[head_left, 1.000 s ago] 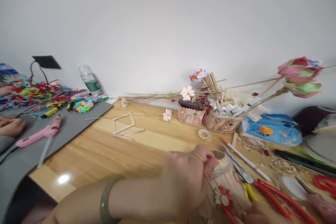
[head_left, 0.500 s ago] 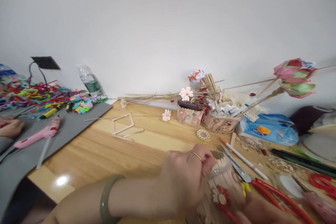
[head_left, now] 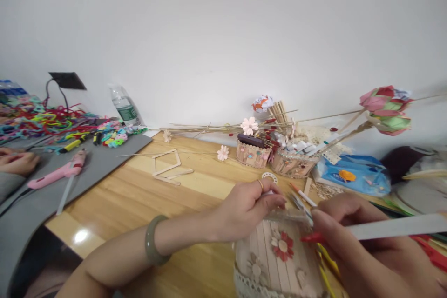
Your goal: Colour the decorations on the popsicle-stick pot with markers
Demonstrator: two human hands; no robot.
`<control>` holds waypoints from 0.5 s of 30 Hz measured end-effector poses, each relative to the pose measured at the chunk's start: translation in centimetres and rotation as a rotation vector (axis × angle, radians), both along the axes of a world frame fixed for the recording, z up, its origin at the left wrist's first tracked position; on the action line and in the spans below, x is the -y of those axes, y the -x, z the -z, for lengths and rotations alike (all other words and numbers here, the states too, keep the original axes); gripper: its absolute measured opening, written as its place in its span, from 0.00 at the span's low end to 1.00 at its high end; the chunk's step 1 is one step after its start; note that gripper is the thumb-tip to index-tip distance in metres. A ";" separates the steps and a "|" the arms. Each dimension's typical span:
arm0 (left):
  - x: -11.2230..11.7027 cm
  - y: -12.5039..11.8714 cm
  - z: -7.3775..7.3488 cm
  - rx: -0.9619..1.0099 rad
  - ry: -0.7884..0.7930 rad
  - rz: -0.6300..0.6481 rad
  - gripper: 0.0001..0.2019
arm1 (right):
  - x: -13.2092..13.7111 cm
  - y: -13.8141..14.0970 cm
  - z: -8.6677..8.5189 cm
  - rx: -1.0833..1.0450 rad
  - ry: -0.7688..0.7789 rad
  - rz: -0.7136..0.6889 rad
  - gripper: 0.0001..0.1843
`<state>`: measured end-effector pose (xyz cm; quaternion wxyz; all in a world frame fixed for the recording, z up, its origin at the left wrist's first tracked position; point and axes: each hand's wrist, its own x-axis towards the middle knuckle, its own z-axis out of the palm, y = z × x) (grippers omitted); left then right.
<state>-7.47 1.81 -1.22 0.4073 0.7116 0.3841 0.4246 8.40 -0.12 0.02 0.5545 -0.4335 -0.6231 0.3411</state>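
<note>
The left hand [head_left: 249,205] pinched the stick box [head_left: 268,260] at its rim, fingers narrow; the right hand [head_left: 352,237] clasped a white strip [head_left: 394,227] just beside that rim.

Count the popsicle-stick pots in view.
3: one popsicle-stick pot at the bottom, in the left hand; two pots side by side farther up the table. Others may be hidden.

The left hand [head_left: 251,205] pinches the stick basket [head_left: 275,260]; right hand [head_left: 366,247] holds white strip [head_left: 401,226].
</note>
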 end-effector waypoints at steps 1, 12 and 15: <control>-0.1 0.0 0.0 -0.010 0.004 0.010 0.09 | 0.1 0.6 -0.2 0.011 -0.012 0.004 0.12; 0.0 0.2 -0.2 -0.214 -0.074 0.012 0.11 | 0.0 2.6 1.9 0.024 -0.242 -0.030 0.19; 0.2 0.2 -0.4 -0.240 -0.091 0.019 0.11 | 0.0 2.4 2.0 0.010 -0.250 -0.027 0.18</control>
